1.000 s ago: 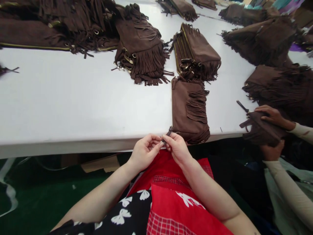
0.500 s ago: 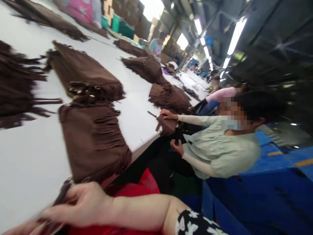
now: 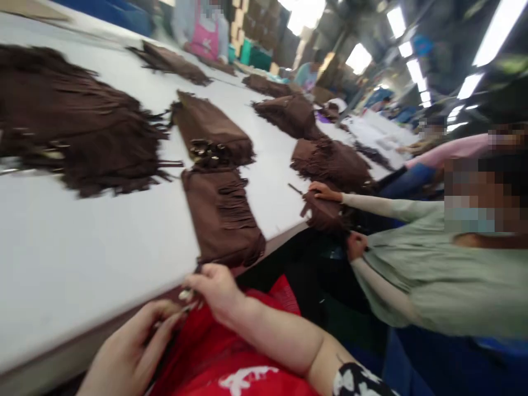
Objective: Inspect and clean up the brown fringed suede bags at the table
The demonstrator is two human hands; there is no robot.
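My right hand (image 3: 214, 290) and my left hand (image 3: 132, 346) meet at the near edge of the white table (image 3: 82, 247), above my red apron (image 3: 214, 352). Both pinch a small strap or zipper pull at the corner of a brown fringed suede bag (image 3: 223, 217); the piece itself is blurred. The bag lies flat on the table with its fringe facing up and its near end hanging over the edge.
Stacks of brown fringed bags (image 3: 210, 135) and a wide pile (image 3: 78, 132) lie further along the table. To my right a person in a pale green top (image 3: 429, 275) handles another brown bag (image 3: 325, 212). More workers sit beyond, under ceiling lights.
The view swung right toward the neighbour and has come partly back left. My hands stayed together at the bag's corner by the table edge.
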